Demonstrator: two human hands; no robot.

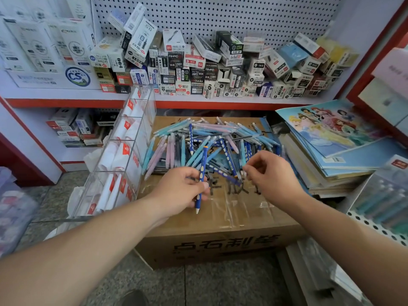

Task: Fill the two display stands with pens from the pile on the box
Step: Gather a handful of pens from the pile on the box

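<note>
Both forearms enter from the bottom corners, cut off by the frame edge. A dark shape [132, 298] at the bottom edge, centre, is too cropped to identify. The floor [66, 191] is speckled grey stone.

The cardboard box [220, 219] stands at centre. Large dark characters are printed on its front face and top, and those on top are partly hidden by the hands.

The left hand [183, 189] curls its fingers and thumb round one dark blue pen [202, 171] with pale dots, held near upright with its white tip down. The right hand [270, 176] has curled fingers with the tips at the near edge of the pen pile [209, 140]. Blur prevents telling whether it grips anything. The pile, in blue, teal and pink, lies across the far half of the box top.

A clear display stand [125, 149] leans against the left side of the box. Its compartments hold white wrappers with red labels, the writing illegible. At lower right, a clear case [384, 206] over a perforated panel is blurred.

A stack of notebooks [331, 138] sits to the right of the box, with cartoon princesses on the top cover.

At the top of the frame, a white shelf [66, 97] with a red edge carries pen cartons [198, 67]. "AIHAO", "1389", "2081" and "GR-393" are legible, and a round "CS" logo [77, 76] shows at upper left. A white pegboard [220, 16] backs them.
</note>
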